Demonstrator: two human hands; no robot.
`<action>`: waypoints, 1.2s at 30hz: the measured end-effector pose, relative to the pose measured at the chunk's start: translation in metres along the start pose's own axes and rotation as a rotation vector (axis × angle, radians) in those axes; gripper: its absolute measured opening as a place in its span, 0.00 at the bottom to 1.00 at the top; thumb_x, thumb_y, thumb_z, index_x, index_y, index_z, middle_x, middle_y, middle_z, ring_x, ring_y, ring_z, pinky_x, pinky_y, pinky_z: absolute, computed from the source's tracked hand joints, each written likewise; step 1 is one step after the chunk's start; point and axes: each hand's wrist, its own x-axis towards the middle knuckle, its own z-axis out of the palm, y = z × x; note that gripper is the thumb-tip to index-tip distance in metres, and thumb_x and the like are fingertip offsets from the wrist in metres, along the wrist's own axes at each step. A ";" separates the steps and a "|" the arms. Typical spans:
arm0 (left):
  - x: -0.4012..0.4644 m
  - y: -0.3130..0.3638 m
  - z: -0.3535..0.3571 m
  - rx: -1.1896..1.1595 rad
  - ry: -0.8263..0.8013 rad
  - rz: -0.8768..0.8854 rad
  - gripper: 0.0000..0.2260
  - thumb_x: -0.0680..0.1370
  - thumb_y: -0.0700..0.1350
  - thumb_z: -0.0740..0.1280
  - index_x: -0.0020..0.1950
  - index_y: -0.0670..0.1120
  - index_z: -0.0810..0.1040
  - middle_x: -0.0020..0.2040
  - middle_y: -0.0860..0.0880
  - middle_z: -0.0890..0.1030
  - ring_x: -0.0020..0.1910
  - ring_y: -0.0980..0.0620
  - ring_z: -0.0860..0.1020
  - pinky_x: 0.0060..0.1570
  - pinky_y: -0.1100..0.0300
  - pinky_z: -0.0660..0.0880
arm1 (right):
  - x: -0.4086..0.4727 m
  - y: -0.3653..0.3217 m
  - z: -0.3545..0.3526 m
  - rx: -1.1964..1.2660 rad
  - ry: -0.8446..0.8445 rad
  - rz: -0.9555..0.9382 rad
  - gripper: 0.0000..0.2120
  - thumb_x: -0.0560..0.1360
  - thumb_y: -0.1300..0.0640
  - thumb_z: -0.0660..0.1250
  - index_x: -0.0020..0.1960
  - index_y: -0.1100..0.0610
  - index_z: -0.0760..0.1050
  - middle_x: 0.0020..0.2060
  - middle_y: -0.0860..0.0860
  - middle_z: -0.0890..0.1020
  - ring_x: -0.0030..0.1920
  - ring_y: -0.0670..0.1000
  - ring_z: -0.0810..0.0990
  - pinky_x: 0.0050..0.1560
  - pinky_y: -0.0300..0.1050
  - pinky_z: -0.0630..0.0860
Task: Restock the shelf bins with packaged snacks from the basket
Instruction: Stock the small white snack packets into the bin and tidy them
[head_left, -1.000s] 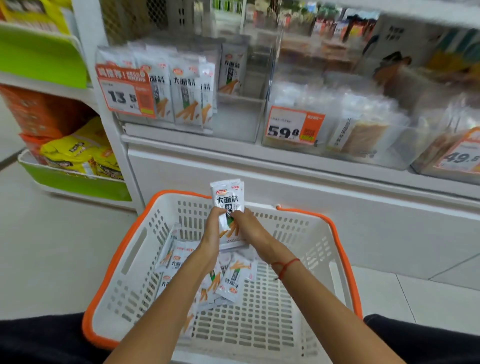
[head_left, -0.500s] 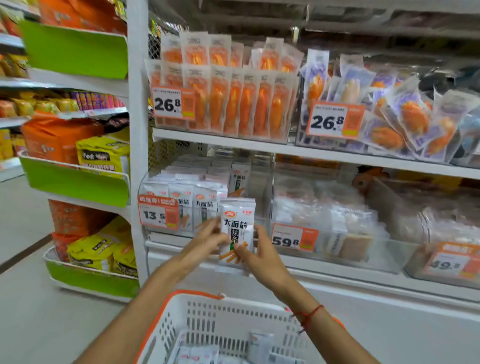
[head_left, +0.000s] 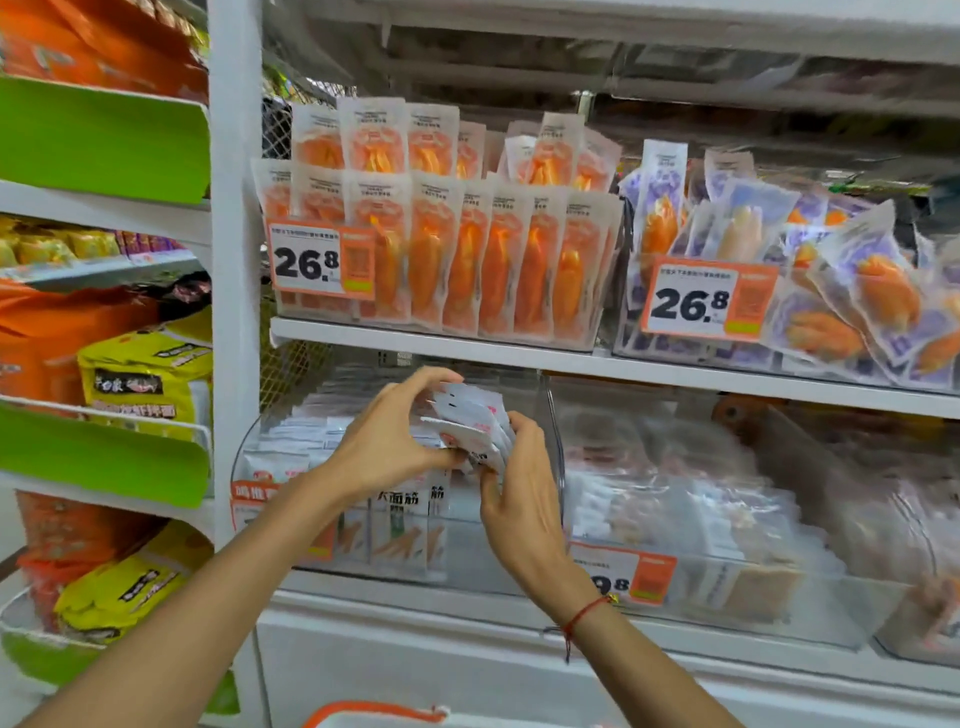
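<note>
Head view. Both hands are raised together in front of the lower shelf. The left hand (head_left: 387, 436) curls over a small stack of white snack packets (head_left: 475, 428), thumb below and fingers above. The right hand (head_left: 522, 499) supports the same stack from the right, fingers curled against its edge. A red string bracelet (head_left: 582, 616) circles the right wrist.

The stack is held above the open top of a clear shelf bin (head_left: 363, 519), which already contains upright white packets of the same print. A clear divider (head_left: 556, 441) stands just right of the hands. Beside it, a second clear bin (head_left: 727, 519) holds pale wrapped goods behind an orange price tag (head_left: 631, 571).

On the shelf above, orange packets (head_left: 467, 260) stand in rows behind a tag reading 26.8 (head_left: 322, 260); purple packets (head_left: 857, 291) lie beside them. Yellow bags (head_left: 148, 379) sit on green-fronted racks at left.

The left forearm hides most of the lower bin's price tag. The right hand covers part of the orange price tag's number. Only the orange rim of the basket (head_left: 374, 712) shows at the bottom edge. The print on the held packets is blurred.
</note>
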 end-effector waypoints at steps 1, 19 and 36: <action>0.006 -0.006 0.003 0.023 0.013 -0.002 0.28 0.61 0.57 0.75 0.59 0.65 0.69 0.55 0.63 0.76 0.57 0.57 0.74 0.58 0.51 0.73 | 0.005 0.006 0.006 -0.008 -0.015 0.029 0.22 0.74 0.68 0.59 0.65 0.56 0.63 0.55 0.50 0.69 0.55 0.52 0.71 0.53 0.47 0.71; 0.130 -0.051 0.072 0.769 -0.216 -0.288 0.30 0.74 0.57 0.69 0.72 0.53 0.62 0.71 0.45 0.67 0.70 0.43 0.65 0.68 0.51 0.61 | 0.110 0.078 0.079 0.067 -0.147 0.750 0.32 0.75 0.65 0.64 0.72 0.65 0.49 0.67 0.62 0.65 0.64 0.59 0.70 0.60 0.52 0.71; 0.130 -0.060 0.056 0.746 -0.238 -0.038 0.17 0.73 0.49 0.70 0.60 0.52 0.72 0.70 0.49 0.66 0.69 0.46 0.63 0.63 0.51 0.66 | 0.110 0.094 0.094 0.043 -0.282 0.804 0.21 0.73 0.65 0.63 0.64 0.58 0.66 0.61 0.60 0.72 0.58 0.62 0.75 0.54 0.57 0.79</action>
